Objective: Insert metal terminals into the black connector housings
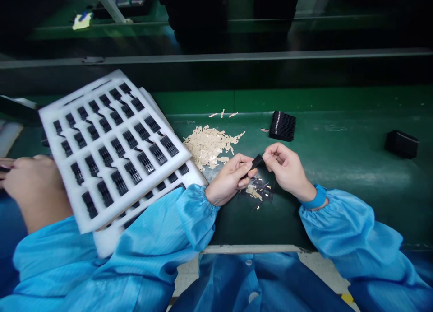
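My left hand (230,179) and my right hand (286,167) meet over the green belt (338,167), both pinching one small flat black part (256,161) between thumb and fingertips. Just below the hands lies a little heap of black parts and beige slips (257,192). Beyond my left hand sits a pile of beige paper tabs (209,145). Both of my arms are in blue sleeves.
A white foam tray (111,145) holding several black parts lies tilted on another tray at left, over my left forearm. Another person's hand (32,188) is at the far left. Two black stacks of parts (282,125) (401,143) stand on the belt.
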Demonstrator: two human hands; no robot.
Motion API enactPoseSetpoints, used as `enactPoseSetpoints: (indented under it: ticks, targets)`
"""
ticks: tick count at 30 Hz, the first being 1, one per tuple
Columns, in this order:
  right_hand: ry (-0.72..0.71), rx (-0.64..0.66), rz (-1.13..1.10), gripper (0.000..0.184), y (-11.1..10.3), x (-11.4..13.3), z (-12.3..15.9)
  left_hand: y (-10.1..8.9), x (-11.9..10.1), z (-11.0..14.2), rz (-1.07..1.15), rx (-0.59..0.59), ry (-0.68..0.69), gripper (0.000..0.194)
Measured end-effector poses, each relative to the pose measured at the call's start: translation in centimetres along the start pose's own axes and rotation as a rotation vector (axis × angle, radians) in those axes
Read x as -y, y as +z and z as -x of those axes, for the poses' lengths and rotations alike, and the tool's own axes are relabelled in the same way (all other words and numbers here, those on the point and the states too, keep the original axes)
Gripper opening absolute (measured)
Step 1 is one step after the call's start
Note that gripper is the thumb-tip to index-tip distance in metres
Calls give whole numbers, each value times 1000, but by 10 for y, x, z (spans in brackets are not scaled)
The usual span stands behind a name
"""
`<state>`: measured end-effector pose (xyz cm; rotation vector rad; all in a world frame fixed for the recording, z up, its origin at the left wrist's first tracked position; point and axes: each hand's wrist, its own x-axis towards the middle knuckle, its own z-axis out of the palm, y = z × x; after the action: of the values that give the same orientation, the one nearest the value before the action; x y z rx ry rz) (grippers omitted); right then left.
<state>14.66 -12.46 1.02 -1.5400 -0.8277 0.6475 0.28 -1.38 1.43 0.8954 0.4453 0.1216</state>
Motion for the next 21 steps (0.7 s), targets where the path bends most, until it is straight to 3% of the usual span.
enactPoseSetpoints:
  ticks: [4,8,12,16,21]
  targets:
    - [63,31,-54,36,-1,-3,-1,-1,2,-1,-7,2,11,37]
    - [116,-21,-168,32,0,-7,-1,0,3,-1,-17,-21,29,35]
    - [139,159,-186,36,5,-7,5,4,3,0,-18,-25,56,32]
    - [126,156,-279,30,10,-3,13,4,5,0,9,63,59,34]
    - [209,188,-411,37,10,2,14,2,6,0,15,155,49,33]
